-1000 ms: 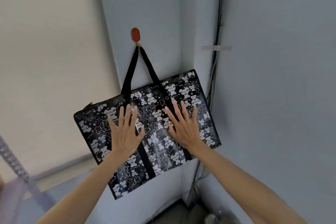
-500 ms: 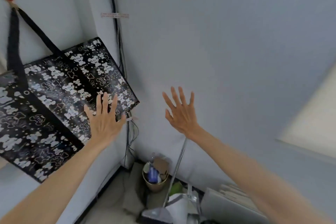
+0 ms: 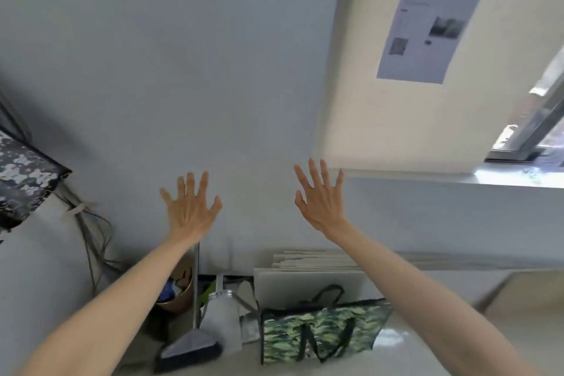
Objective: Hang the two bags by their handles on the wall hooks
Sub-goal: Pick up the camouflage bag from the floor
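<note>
Pale blue-grey wall fills most of the view now, where a second ago the black-and-white patterned bag (image 3: 23, 175) sat at its centre with both palms flat on it; that bag has slid to the far left edge, only a corner showing, and its hook is out of frame, so I judge the first hanging done. The camouflage bag (image 3: 320, 330) has come into sight low down, upright on the floor with its black handles loose, just beside a grey bottle (image 3: 221, 317) and in front of flat boards leaning on the wall. Both hands have come off the first bag: the left hand (image 3: 190, 210) and right hand (image 3: 320, 201) hover with fingers spread wide, holding nothing, well above the second bag. Picking it up looks like the next step.
</note>
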